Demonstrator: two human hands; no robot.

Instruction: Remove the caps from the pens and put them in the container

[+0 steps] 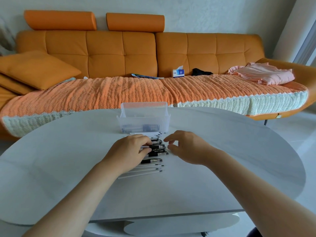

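Currently on the cap-pulling step, with the task part done. The fingers (144, 141) of the left hand (131, 151) curl down onto a capped pen (158, 147) in the middle of the row and seem to pinch its white barrel, though the grip is partly hidden. The right hand (186, 147) has its thumb and forefinger curled toward each other with a narrow gap, holding nothing. They sit just right of that pen's black cap (162, 147); I cannot tell whether they touch it.

The next move calls for the right fingertips to close on the cap and pull it right, along the barrel, while the left hand holds the pen firm. Then comes a carry to the far side.

The row of pens (152, 161) lies crosswise on the white table (230, 151) between the hands. A few in the middle have black caps on. Thin white barrels (142, 171) lie at the near end and more at the far end, and these look already uncapped.

The clear plastic container (164, 120) stands upright just beyond the far end of the row. Some dark and bluish things lie in its bottom, too blurred through the wall to tell pens from caps. It is mostly unfilled, with plenty of room left
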